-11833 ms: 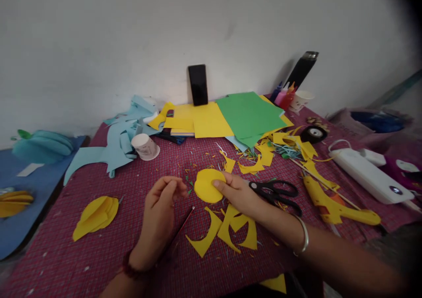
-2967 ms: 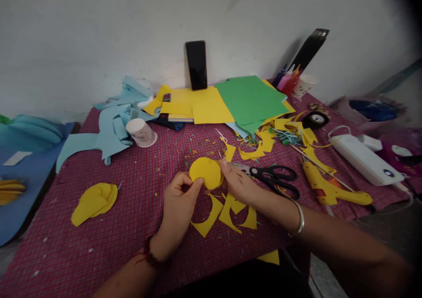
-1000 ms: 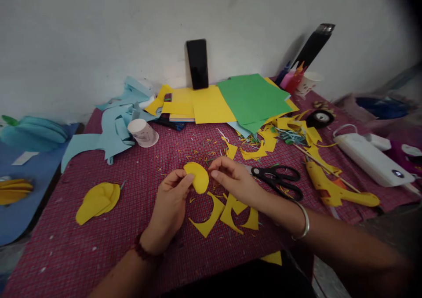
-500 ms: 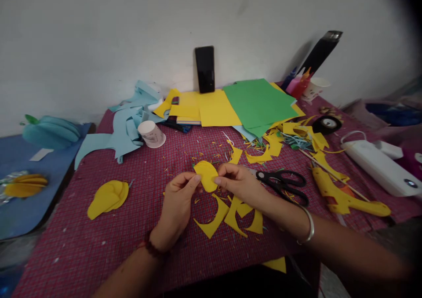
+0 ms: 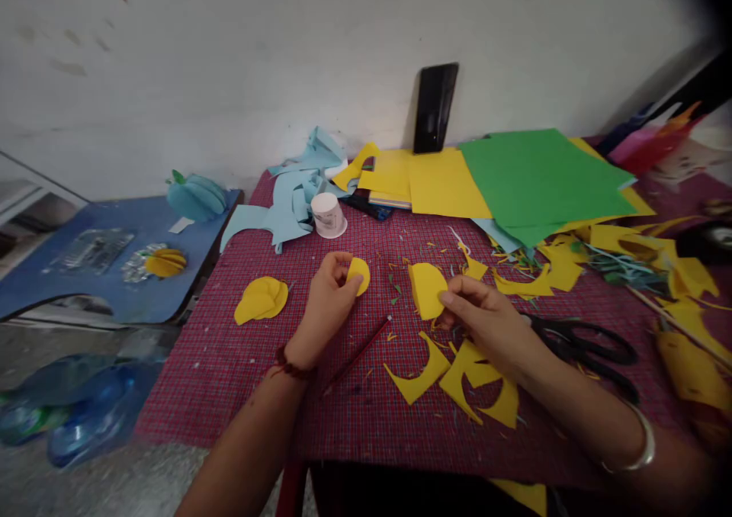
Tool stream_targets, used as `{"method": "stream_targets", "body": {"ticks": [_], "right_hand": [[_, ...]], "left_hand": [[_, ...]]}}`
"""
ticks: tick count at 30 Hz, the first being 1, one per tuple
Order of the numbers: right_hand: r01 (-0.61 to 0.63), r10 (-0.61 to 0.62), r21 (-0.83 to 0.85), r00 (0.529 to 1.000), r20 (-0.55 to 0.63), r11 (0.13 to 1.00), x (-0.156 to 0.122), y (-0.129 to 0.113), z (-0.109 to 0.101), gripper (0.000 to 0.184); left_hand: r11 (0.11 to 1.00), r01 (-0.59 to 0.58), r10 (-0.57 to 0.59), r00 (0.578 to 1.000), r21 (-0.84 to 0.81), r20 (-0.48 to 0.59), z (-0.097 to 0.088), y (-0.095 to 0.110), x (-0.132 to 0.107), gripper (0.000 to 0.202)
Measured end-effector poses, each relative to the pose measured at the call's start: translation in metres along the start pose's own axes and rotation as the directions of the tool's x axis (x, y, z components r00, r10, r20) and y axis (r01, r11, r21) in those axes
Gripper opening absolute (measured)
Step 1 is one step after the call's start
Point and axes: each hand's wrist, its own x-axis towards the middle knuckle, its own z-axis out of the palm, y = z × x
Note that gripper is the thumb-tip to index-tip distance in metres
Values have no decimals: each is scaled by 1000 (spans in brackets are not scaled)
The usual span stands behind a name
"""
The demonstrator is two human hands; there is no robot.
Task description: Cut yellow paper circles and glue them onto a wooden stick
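Observation:
My left hand (image 5: 329, 297) pinches a folded yellow paper piece (image 5: 360, 274) over the red checked tablecloth (image 5: 240, 364). My right hand (image 5: 486, 322) pinches a second folded yellow paper piece (image 5: 428, 290), a hand's width to the right of the first. A red pencil (image 5: 360, 351) lies on the cloth between my wrists. Left of my left hand lies a stack of folded yellow circles (image 5: 261, 299). Yellow offcuts (image 5: 457, 368) lie under my right wrist.
Black scissors (image 5: 589, 345) lie right of my right hand, a yellow glue gun (image 5: 695, 364) beyond. At the back are green sheets (image 5: 537, 174), yellow sheets (image 5: 440, 185), a leaning phone (image 5: 435, 107), a paper cup (image 5: 328, 215) and blue scraps (image 5: 291, 200). A blue mat (image 5: 91, 258) lies left.
The yellow pieces held together between both hands have come apart: my left hand carries one to the left, my right hand keeps the other. My view has swung left.

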Motion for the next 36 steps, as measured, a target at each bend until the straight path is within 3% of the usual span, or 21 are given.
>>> {"method": "stream_targets", "body": {"ticks": [2, 4, 6, 8, 12, 15, 17, 20, 23, 29, 34, 36], "right_hand": [[5, -5, -24, 1000, 6, 1000, -1, -3, 3, 27], [27, -27, -58, 1000, 6, 998, -3, -9, 7, 26], [69, -68, -87, 997, 24, 994, -4, -13, 10, 23], [113, -106, -98, 992, 66, 989, -5, -17, 12, 19], [225, -201, -179, 969, 144, 958, -7, -21, 13, 12], [326, -288, -261, 942, 175, 908, -8, -24, 11, 14], [343, -307, -290, 938, 163, 893, -8, -24, 10, 19], [269, -250, -285, 963, 103, 920, -5, -21, 10, 25], [175, -164, -254, 985, 62, 951, -1, -17, 8, 31], [73, -62, -146, 995, 82, 987, 6, -15, 0, 32], [56, -54, -95, 998, 20, 994, 12, -11, -7, 31], [73, -75, -125, 997, -8, 989, 14, -10, -8, 31]], "left_hand": [[961, -183, 199, 978, 209, -62, -5, 5, 0, 19], [937, -261, 276, 961, 234, -33, -1, 13, -8, 9], [979, -183, 168, 974, 93, 151, 8, 19, -19, 12], [993, -120, 109, 949, 18, 297, 17, 22, -29, 14], [983, -183, 172, 936, 9, 307, 26, 17, -37, 24], [983, -182, 172, 928, -2, 331, 26, 16, -37, 19], [992, -117, 124, 924, -42, 362, 27, 17, -38, 12], [990, 44, 13, 917, -134, 398, 29, 15, -37, 9], [982, 119, -53, 919, -147, 390, 29, 11, -34, 16], [989, 119, -88, 948, -86, 305, 20, 8, -23, 23], [987, 160, -156, 983, -35, 97, -12, 6, 1, 23], [989, 149, -150, 984, 23, 95, -28, 3, 14, 24]]}}
